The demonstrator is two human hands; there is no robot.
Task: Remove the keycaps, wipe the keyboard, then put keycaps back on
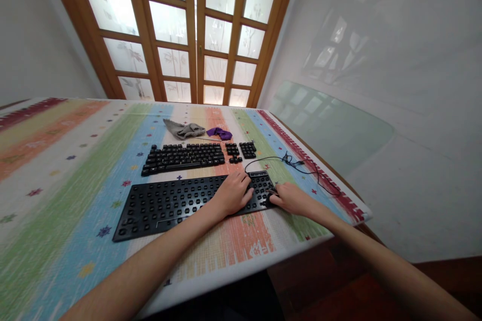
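A black keyboard (169, 203) lies on the striped tablecloth, with most of its keycaps off and the switches bare. My left hand (234, 193) rests across its right part, thumb apart from the bent fingers, holding nothing that I can see. At the number pad end, my right hand (289, 198) is closed on a small tool with thin wires (271, 191) that looks like a keycap puller. Its wires reach over dark keycaps at the lower right corner, partly hidden by the fingers. Behind the keyboard, loose black keycaps (184, 155) are laid out in keyboard order.
A grey cloth (183, 129) and a purple cloth (220, 133) lie behind the keycaps. The keyboard's black cable (288, 158) coils toward the table's right edge. A glass panel (327, 120) leans against the right wall. Wooden glazed doors (196, 60) stand beyond the table.
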